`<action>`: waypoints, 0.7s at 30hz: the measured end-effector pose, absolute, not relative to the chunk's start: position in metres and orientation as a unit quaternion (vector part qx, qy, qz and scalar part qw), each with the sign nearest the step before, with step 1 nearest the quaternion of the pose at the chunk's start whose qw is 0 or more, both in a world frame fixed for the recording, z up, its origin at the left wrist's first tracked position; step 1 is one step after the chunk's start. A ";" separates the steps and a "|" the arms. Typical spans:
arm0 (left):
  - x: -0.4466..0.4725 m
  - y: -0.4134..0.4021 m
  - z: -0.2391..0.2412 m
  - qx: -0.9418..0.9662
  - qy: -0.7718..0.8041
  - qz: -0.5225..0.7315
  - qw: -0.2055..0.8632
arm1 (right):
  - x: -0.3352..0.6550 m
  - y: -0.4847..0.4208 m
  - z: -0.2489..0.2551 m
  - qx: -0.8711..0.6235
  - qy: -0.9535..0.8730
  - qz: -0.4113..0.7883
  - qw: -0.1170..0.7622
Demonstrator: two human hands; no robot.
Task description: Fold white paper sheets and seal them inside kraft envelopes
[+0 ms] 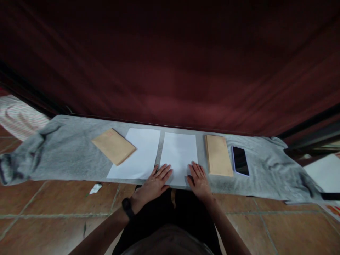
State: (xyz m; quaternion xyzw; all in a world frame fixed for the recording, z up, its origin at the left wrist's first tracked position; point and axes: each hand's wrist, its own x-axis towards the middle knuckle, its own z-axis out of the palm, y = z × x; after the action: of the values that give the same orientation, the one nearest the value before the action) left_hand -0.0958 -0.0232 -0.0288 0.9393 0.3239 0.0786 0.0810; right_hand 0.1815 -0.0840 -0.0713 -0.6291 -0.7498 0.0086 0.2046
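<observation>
Light, even pressure suits the white sheet (179, 150), lying midway along the worktop (71, 152). The left hand (156, 181) at its eight o'clock and right hand (199, 181) at five rest flat, fingers slightly spread.

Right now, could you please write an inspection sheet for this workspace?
Surface: gray cloth, wrinkled at both ends.
Work items: middle white sheet; left white sheet, partly under the left brown paper stack; right brown paper stack.
Clutter: phone beside the right stack; white scrap on the floor.
Hands: left hand flat at the middle sheet's near left corner, right hand at its right edge.
Cables: thin strand, far left; possibly a cable.
Surroundings: dark red fabric behind, tiled floor below.
</observation>
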 end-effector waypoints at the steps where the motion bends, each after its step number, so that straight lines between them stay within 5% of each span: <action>1: -0.097 -0.023 -0.027 0.940 0.321 0.081 0.079 | 0.184 -0.087 -0.069 -0.619 -0.760 0.016 0.198; 12: -0.098 -0.020 -0.014 0.933 0.329 0.087 0.118 | 0.202 -0.106 -0.048 -0.561 -0.793 0.122 0.204; 21: -0.124 -0.041 -0.008 0.898 0.317 0.154 0.262 | 0.212 -0.127 -0.042 -0.578 -0.730 0.222 0.291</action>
State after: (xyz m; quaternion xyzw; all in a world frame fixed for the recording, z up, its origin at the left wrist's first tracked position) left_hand -0.1239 -0.0405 -0.0085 0.8985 0.3171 0.1536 0.2620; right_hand 0.2122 -0.1266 -0.0421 -0.5778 -0.7297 0.2218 0.2905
